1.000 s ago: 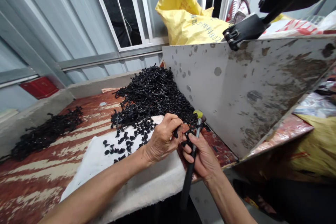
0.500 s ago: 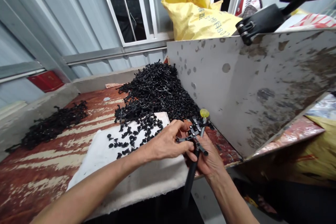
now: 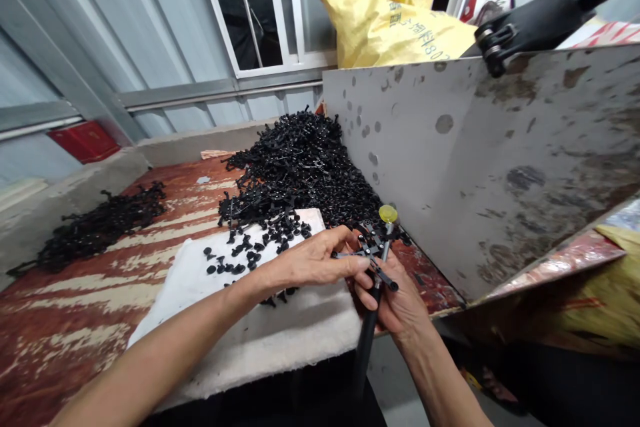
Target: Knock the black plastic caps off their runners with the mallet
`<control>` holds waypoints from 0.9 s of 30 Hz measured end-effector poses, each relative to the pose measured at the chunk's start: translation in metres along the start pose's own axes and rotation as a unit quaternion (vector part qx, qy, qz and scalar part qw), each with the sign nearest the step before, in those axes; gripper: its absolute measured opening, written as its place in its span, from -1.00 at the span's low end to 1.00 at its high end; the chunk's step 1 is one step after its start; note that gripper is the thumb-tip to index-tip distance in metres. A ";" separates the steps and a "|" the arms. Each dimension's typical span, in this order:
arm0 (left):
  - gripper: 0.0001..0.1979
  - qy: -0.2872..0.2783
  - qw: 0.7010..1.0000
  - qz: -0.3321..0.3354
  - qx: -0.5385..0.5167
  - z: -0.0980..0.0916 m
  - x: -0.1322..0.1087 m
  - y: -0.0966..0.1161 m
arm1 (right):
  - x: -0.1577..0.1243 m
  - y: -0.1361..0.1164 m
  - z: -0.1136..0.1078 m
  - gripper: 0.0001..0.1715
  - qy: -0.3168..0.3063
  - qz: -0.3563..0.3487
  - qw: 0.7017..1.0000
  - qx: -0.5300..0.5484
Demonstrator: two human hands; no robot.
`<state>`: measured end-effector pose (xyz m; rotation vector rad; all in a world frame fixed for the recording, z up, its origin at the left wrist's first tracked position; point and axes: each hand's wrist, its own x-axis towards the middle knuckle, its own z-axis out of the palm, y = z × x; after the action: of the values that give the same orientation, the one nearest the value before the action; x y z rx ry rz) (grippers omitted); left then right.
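Observation:
My left hand (image 3: 320,257) is closed, its thumb and fingers pinching a black plastic part (image 3: 369,248) with several thin arms and small round ends. Behind and right of that part, a metal rod (image 3: 386,243) stands tilted, with a yellow-green disc on top and a black handle (image 3: 367,333) below. My right hand (image 3: 403,297) is closed around the rod where it meets the handle; some of its fingers are hidden. Left of the hands, several small black round-headed pieces (image 3: 247,247) lie on a white padded cloth (image 3: 200,320).
A large heap of black plastic parts (image 3: 305,160) rises behind the cloth, and a smaller pile (image 3: 105,223) lies at left on the worn red tabletop (image 3: 75,320). A stained grey board (image 3: 425,167) stands at right. Beyond it are a yellow sack (image 3: 385,20) and a black jointed arm (image 3: 525,23).
My left thumb and fingers have shifted slightly on the black plastic part, which is turned a little. The view has moved slightly. My right hand stays at the rod.

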<state>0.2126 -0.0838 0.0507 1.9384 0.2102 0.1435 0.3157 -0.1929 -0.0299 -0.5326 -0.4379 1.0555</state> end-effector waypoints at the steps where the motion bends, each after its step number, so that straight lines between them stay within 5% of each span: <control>1: -0.67 -0.004 0.999 -0.031 -0.030 0.000 0.002 0.000 | 0.000 0.000 -0.001 -0.59 -0.003 0.003 1.000 -0.004; 8: -0.47 0.005 0.981 -0.114 -0.154 0.002 0.003 0.000 | -0.002 0.001 -0.002 -0.58 -0.007 0.018 1.000 -0.023; 12: -0.52 -0.012 0.979 -0.109 -0.172 0.004 0.000 -0.001 | -0.002 0.000 -0.001 -0.55 -0.002 0.020 1.000 -0.022; 17: -0.61 0.039 0.959 -0.129 -0.249 0.002 0.001 0.000 | -0.003 -0.002 0.003 -0.54 0.009 0.031 0.999 -0.032; 27: -0.62 0.006 0.915 -0.114 -0.386 -0.004 0.002 -0.009 | -0.004 -0.003 0.006 -0.49 0.027 0.049 0.998 -0.042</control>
<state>0.2133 -0.0764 0.0442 1.1132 0.3288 0.0655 0.3129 -0.1963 -0.0240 -0.6624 -0.4132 1.1166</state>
